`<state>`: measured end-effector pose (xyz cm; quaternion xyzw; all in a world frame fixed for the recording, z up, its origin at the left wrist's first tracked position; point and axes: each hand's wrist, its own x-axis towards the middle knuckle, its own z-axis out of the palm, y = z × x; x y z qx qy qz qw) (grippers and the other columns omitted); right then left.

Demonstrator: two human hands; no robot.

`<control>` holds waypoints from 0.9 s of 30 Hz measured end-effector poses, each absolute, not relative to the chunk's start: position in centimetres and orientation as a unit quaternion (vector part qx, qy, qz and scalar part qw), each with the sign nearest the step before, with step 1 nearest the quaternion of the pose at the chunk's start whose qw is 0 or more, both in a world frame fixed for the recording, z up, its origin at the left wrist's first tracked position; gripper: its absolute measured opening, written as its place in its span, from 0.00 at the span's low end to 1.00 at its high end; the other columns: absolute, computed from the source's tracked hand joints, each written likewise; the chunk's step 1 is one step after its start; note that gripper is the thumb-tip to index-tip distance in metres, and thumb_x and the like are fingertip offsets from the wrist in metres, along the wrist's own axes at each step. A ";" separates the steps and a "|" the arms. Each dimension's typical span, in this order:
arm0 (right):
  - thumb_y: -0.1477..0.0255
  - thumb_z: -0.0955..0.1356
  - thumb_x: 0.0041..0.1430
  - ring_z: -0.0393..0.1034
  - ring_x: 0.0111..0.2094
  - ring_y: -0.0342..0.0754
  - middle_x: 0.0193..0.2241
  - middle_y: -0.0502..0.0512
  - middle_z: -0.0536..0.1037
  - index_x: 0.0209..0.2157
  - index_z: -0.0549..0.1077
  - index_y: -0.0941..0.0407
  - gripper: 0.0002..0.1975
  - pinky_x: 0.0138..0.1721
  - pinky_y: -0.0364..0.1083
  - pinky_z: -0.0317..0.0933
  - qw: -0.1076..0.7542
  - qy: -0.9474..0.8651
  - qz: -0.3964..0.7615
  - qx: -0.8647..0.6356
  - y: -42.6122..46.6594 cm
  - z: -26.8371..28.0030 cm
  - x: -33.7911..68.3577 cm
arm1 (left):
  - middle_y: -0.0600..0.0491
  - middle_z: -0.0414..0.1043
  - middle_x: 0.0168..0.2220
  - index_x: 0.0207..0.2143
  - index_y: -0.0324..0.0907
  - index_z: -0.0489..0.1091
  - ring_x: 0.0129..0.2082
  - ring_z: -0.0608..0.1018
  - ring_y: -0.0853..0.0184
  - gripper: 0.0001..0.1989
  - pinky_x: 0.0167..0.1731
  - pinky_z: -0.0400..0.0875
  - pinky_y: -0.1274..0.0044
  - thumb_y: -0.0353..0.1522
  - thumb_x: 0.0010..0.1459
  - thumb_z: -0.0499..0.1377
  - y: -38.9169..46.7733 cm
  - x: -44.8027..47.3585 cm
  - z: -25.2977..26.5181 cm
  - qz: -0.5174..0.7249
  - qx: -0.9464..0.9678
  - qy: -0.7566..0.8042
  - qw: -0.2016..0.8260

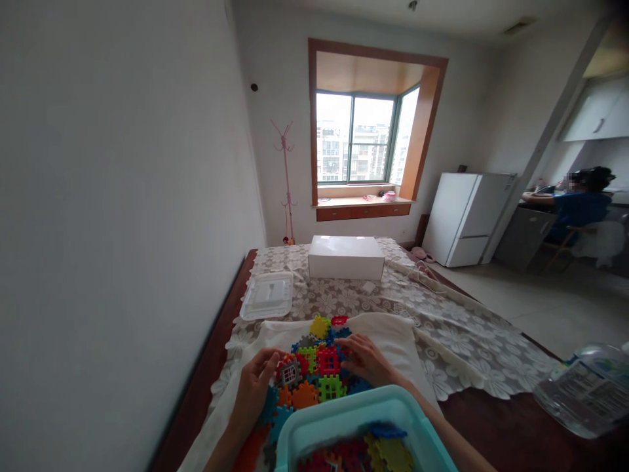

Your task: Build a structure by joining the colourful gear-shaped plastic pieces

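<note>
Table (491, 419) of dark wood fills my view, and I use it as the landmark for everything else. On it lies a lace cloth (432, 328), and at the far end of the table stands a white box (346, 257). Left of that box, also on the table, I see a clear plastic lid (268, 295). Past the table's right side stand a white fridge (464, 219) and, further away, a seated person (580, 210) in blue. At the table's right edge near me sits a clear plastic container (584, 390).

At the near end of the table a cream cloth (388, 334) is spread, and on it lies the mat of joined colourful tiles (314, 370). A teal bin (344, 419) with more loose tiles is at the nearest edge, partly covering the mat.

My left hand (253, 387) rests at the mat's left border, fingers curled loosely onto a red and grey tile, thumb up; whether it really pinches the tile I cannot tell. My right hand (366, 360) lies flat on the right side of the mat, fingers spread and pressing down, gripping nothing.

To do this well, I judge the right palm should keep the mat steady while the left fingers press the teeth of one tile straight into its neighbours, not at an angle.
</note>
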<state>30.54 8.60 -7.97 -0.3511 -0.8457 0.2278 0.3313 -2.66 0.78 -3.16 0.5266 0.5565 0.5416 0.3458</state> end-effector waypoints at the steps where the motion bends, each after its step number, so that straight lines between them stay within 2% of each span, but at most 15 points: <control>1: 0.58 0.72 0.70 0.81 0.50 0.64 0.47 0.53 0.86 0.66 0.75 0.32 0.24 0.59 0.58 0.72 0.325 -0.854 0.222 -0.340 8.8 -8.3 30.5 | 0.45 0.88 0.39 0.35 0.44 0.85 0.42 0.87 0.47 0.28 0.46 0.83 0.64 0.59 0.57 0.68 0.9 -2.8 -3.4 0.550 0.518 0.557 0.345; 3: 0.57 0.70 0.73 0.80 0.53 0.63 0.52 0.54 0.85 0.69 0.72 0.32 0.26 0.60 0.59 0.71 0.319 -0.870 0.204 -0.315 9.2 -9.0 30.5 | 0.44 0.87 0.38 0.33 0.43 0.85 0.43 0.87 0.48 0.28 0.49 0.82 0.64 0.60 0.54 0.70 1.3 -3.3 -3.8 0.575 0.483 0.560 0.350; 4: 0.57 0.69 0.74 0.80 0.53 0.63 0.53 0.56 0.85 0.71 0.71 0.35 0.26 0.60 0.60 0.72 0.319 -0.878 0.193 -0.300 9.5 -9.3 30.5 | 0.44 0.86 0.37 0.32 0.42 0.84 0.41 0.86 0.50 0.29 0.48 0.83 0.65 0.60 0.51 0.71 1.5 -3.5 -4.1 0.592 0.455 0.559 0.361; 6: 0.54 0.68 0.76 0.80 0.51 0.64 0.52 0.60 0.85 0.72 0.71 0.40 0.27 0.58 0.62 0.72 0.318 -0.890 0.175 -0.275 9.8 -9.8 30.5 | 0.45 0.84 0.34 0.29 0.41 0.82 0.37 0.84 0.55 0.29 0.40 0.83 0.69 0.57 0.43 0.76 2.0 -3.8 -4.4 0.634 0.372 0.553 0.392; 8: 0.54 0.69 0.76 0.79 0.50 0.64 0.51 0.61 0.86 0.71 0.74 0.43 0.26 0.57 0.62 0.71 0.315 -0.895 0.173 -0.263 9.9 -10.0 30.4 | 0.50 0.80 0.29 0.28 0.41 0.78 0.29 0.79 0.63 0.27 0.30 0.78 0.75 0.52 0.36 0.79 2.4 -4.0 -4.7 0.670 0.287 0.537 0.425; 11: 0.58 0.73 0.74 0.79 0.51 0.63 0.50 0.60 0.86 0.64 0.80 0.42 0.20 0.59 0.61 0.70 0.317 -0.884 0.197 -0.282 9.7 -10.1 30.0 | 0.59 0.67 0.20 0.22 0.43 0.69 0.20 0.66 0.73 0.25 0.21 0.67 0.80 0.47 0.37 0.79 3.2 -4.1 -4.8 0.694 0.228 0.498 0.467; 14: 0.63 0.76 0.69 0.79 0.49 0.64 0.47 0.60 0.86 0.57 0.83 0.44 0.17 0.57 0.61 0.71 0.334 -0.861 0.222 -0.312 9.8 -10.6 29.6 | 0.62 0.59 0.17 0.20 0.44 0.65 0.18 0.61 0.74 0.24 0.17 0.62 0.80 0.44 0.41 0.77 3.8 -4.3 -4.9 0.704 0.197 0.475 0.490; 19: 0.71 0.75 0.60 0.79 0.46 0.62 0.41 0.57 0.84 0.52 0.82 0.49 0.17 0.54 0.60 0.73 0.358 -0.827 0.252 -0.352 10.1 -11.3 29.5 | 0.60 0.61 0.18 0.19 0.43 0.67 0.18 0.63 0.73 0.21 0.19 0.66 0.79 0.43 0.44 0.75 4.3 -5.0 -5.3 0.695 0.170 0.469 0.518; 23: 0.75 0.73 0.57 0.79 0.46 0.61 0.44 0.59 0.84 0.55 0.81 0.50 0.23 0.51 0.58 0.74 0.358 -0.815 0.271 -0.366 9.8 -11.0 29.7 | 0.59 0.63 0.18 0.20 0.43 0.68 0.19 0.65 0.72 0.20 0.19 0.69 0.79 0.40 0.43 0.76 4.2 -5.4 -5.6 0.689 0.155 0.465 0.533; 25: 0.75 0.73 0.59 0.79 0.47 0.61 0.45 0.60 0.85 0.62 0.79 0.49 0.28 0.54 0.59 0.72 0.354 -0.831 0.259 -0.343 9.7 -10.8 29.7 | 0.58 0.64 0.19 0.20 0.42 0.69 0.19 0.65 0.72 0.19 0.19 0.69 0.79 0.38 0.43 0.76 4.1 -5.5 -5.5 0.692 0.145 0.462 0.536; 27: 0.70 0.73 0.65 0.80 0.48 0.61 0.46 0.60 0.86 0.65 0.79 0.47 0.26 0.56 0.61 0.70 0.342 -0.854 0.243 -0.308 9.7 -10.5 29.6 | 0.58 0.65 0.19 0.20 0.42 0.69 0.18 0.66 0.72 0.17 0.18 0.69 0.80 0.36 0.43 0.75 4.0 -5.5 -5.3 0.695 0.139 0.456 0.538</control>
